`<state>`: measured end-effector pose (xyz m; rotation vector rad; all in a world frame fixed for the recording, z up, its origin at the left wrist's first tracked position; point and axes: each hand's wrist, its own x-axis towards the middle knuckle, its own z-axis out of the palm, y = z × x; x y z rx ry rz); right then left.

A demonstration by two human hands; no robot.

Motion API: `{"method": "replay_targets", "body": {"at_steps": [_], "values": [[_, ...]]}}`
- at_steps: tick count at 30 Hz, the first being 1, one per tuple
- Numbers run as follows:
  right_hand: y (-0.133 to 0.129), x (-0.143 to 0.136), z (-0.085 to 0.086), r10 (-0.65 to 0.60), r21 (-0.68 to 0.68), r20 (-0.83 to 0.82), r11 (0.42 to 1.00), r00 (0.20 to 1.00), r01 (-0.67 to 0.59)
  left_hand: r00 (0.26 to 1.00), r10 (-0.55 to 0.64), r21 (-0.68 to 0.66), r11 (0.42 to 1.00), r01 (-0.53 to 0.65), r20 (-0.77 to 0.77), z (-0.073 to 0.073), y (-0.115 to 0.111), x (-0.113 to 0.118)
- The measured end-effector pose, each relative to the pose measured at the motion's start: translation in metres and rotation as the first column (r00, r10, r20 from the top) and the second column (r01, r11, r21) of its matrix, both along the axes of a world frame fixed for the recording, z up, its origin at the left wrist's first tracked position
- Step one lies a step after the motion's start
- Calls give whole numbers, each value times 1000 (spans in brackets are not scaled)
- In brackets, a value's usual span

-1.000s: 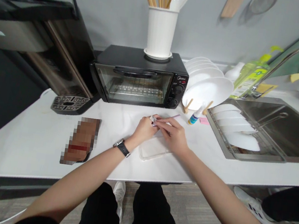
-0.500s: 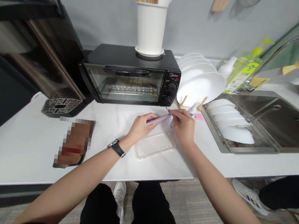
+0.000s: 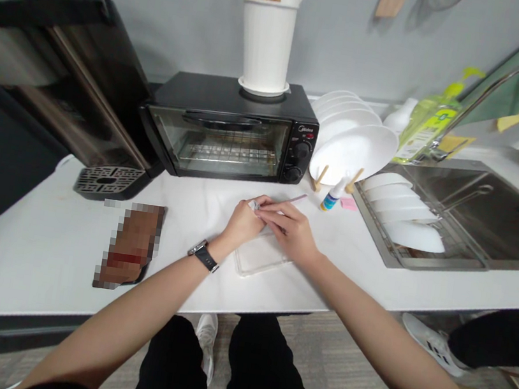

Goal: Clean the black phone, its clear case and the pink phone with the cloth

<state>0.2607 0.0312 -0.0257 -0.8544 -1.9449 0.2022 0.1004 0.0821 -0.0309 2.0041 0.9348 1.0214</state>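
Note:
My left hand (image 3: 245,221), with a black watch at its wrist, is closed around a slim lilac phone (image 3: 298,198), seen nearly edge-on and mostly hidden by my fingers. My right hand (image 3: 294,230) reaches across to it, fingertips pinched at a small white scrap (image 3: 253,205) by the left thumb and forefinger. What the scrap is made of, I cannot tell. Beneath both hands a clear phone case (image 3: 257,264) lies flat on the white counter. A small spray bottle (image 3: 331,198) with a blue label stands beyond my right hand, beside a pink slip (image 3: 349,204).
A black toaster oven (image 3: 233,104) backs the counter, bearing a white utensil pot (image 3: 266,47). Plates (image 3: 355,150) stand in a rack to its right, before the sink (image 3: 516,221). A pixelated dark phone-shaped thing (image 3: 131,247) lies left, below a drinks machine (image 3: 64,70).
My right hand has moved left from the phone's far end to my left hand's fingers. The white scrap and the spray bottle's label now show. The view has shifted slightly.

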Motion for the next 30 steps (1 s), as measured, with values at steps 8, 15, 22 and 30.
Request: {"method": "replay_targets", "body": {"at_steps": [8,15,22,30], "values": [[9,27,-1,-175,-14,-51,985,983,174,992,123,-82,989,-125,-36,-1,1,1],[16,47,2,-441,-97,-74,896,894,434,995,97,-90,991,-96,-1,4,1,0],[16,43,1,-455,-61,-36,890,890,452,998,55,-128,991,-49,44,3,1,-5],[9,45,6,-359,-1,-108,933,927,361,965,152,-54,988,-143,213,19,-4,-18]]}}
